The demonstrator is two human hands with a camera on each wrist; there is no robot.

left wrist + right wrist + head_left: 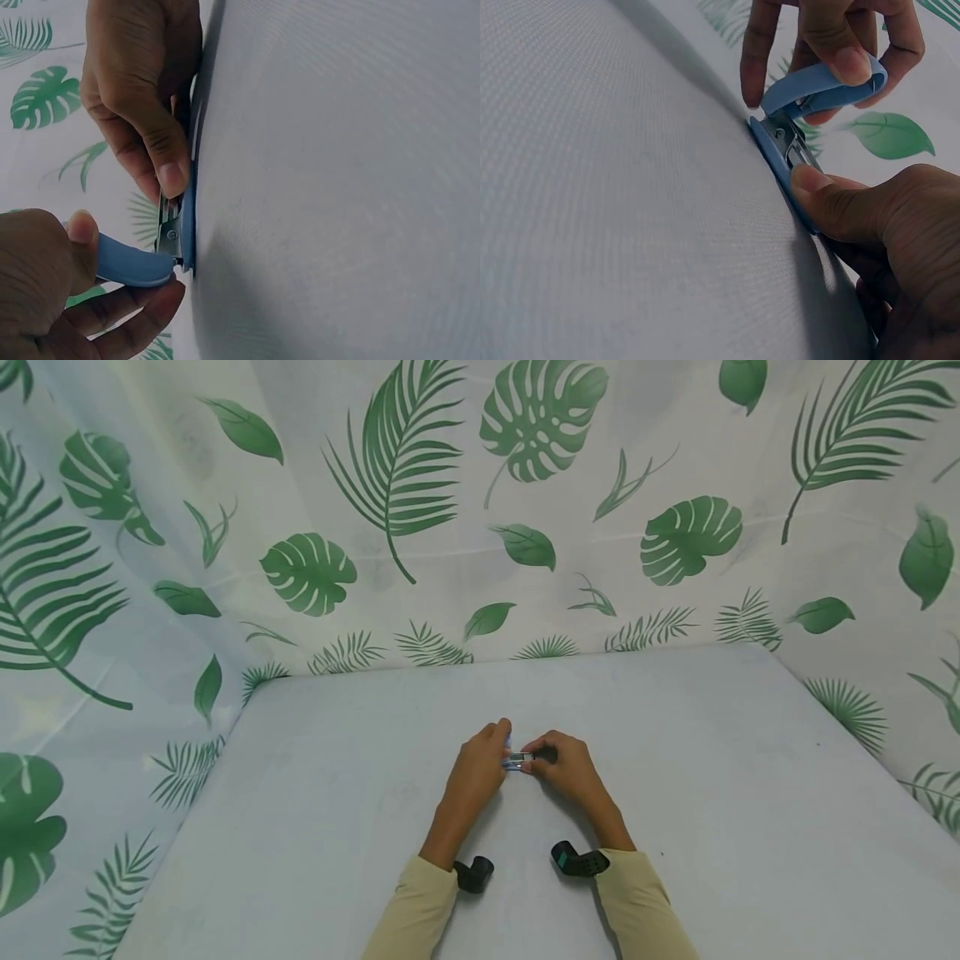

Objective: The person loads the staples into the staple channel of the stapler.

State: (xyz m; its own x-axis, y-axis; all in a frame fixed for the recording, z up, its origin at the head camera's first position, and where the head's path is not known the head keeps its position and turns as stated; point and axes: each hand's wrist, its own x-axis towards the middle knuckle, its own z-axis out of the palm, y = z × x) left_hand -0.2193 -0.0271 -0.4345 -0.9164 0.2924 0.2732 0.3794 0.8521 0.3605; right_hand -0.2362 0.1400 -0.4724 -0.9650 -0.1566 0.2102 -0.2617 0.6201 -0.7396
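A small blue stapler (517,762) is held between both hands over the table, its top cover swung wide away from the base. My left hand (481,762) grips the blue cover (135,264), thumb on one side and fingers on the other. With thumb and fingers, my right hand (572,766) pinches the base end (804,219) around the metal magazine. The bare metal hinge part (780,133) shows between the two hands. Much of the magazine is hidden behind the right thumb (172,178).
A white-covered table (337,777) spreads around the hands. White curtains (450,610) with green leaf prints stand behind it and on both sides. Black wrist devices (474,874) are strapped on both wrists, over beige sleeves (420,902).
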